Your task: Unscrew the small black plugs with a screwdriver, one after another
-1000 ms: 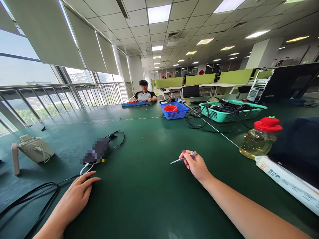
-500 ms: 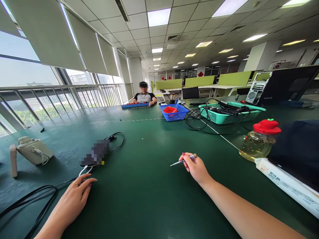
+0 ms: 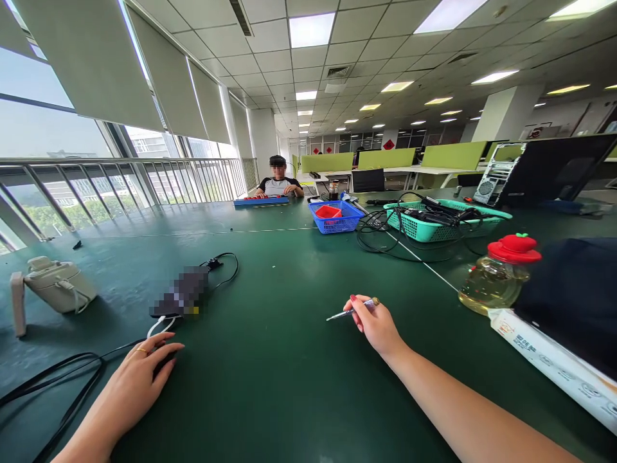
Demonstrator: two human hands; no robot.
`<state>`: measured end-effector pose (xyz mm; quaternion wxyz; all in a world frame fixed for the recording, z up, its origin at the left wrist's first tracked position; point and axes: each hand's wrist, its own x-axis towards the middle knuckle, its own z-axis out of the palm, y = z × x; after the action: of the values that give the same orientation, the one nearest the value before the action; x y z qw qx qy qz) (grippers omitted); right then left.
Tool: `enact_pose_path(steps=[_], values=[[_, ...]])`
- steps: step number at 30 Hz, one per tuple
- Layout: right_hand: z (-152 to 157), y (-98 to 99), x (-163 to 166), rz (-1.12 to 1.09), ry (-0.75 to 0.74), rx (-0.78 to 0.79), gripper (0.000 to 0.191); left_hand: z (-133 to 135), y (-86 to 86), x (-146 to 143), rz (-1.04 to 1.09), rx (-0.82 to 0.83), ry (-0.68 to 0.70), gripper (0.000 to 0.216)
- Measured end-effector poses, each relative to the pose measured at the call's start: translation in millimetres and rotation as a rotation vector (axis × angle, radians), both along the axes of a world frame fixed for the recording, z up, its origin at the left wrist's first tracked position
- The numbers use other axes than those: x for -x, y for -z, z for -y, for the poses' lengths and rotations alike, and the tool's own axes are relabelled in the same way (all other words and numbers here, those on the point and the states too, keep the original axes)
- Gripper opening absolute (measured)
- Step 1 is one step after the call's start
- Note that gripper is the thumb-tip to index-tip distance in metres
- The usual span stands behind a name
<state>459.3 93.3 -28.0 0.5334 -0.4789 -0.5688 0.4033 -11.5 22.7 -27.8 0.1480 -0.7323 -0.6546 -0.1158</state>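
My right hand (image 3: 375,325) rests on the green table (image 3: 289,360) with its fingers pinched around a thin silver screwdriver (image 3: 344,312) that points left. Over at the lower left, my left hand (image 3: 132,386) lies palm down on the table, fingers stretched out flat over a black cable (image 3: 53,379). Its fingertips sit close to a white cable end (image 3: 157,326) plugged into a blurred dark device (image 3: 182,294). A ring shows on one finger.
A beige case (image 3: 55,286) lies at the left. A glass jar with a red lid (image 3: 496,273), a dark bag (image 3: 573,299) and a white box (image 3: 549,360) stand at the right. Blue basket (image 3: 336,217), teal basket of cables (image 3: 441,218) and a seated person (image 3: 278,180) are farther back.
My left hand has slid slightly left and back along the cable. The right hand with the screwdriver has barely shifted; the view has tilted a little.
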Motion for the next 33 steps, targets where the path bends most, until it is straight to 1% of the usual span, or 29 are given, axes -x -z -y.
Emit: enact_pose_path(steps=[7,15,18,21,27,31,33], values=[[-0.8,0.0,-0.4,0.002,0.004,-0.007,0.056,0.0,3.5,0.9,0.038,0.017,0.001,0.041],[-0.7,1.4,-0.8,0.003,-0.004,-0.009,0.056,-1.1,-1.7,-5.4,0.097,0.075,-0.009,0.044],[0.3,-0.9,-0.2,0.006,-0.010,-0.011,0.055,-0.4,-2.9,-5.6,0.093,0.112,-0.035,0.045],[0.7,-2.2,0.1,0.015,-0.008,-0.012,0.055,0.4,-3.9,-5.7,0.102,0.115,-0.067,0.046],[-0.9,0.8,-0.3,0.014,-0.010,-0.023,0.055,0.2,-5.4,-11.3,0.132,0.169,-0.130,0.050],[-1.2,1.2,-0.6,0.005,-0.015,-0.023,0.056,2.5,-10.4,-14.1,0.137,0.115,-0.160,0.049],[-0.7,0.2,-0.4,-0.001,-0.013,-0.024,0.056,5.2,-15.7,-13.3,0.136,0.069,-0.207,0.045]])
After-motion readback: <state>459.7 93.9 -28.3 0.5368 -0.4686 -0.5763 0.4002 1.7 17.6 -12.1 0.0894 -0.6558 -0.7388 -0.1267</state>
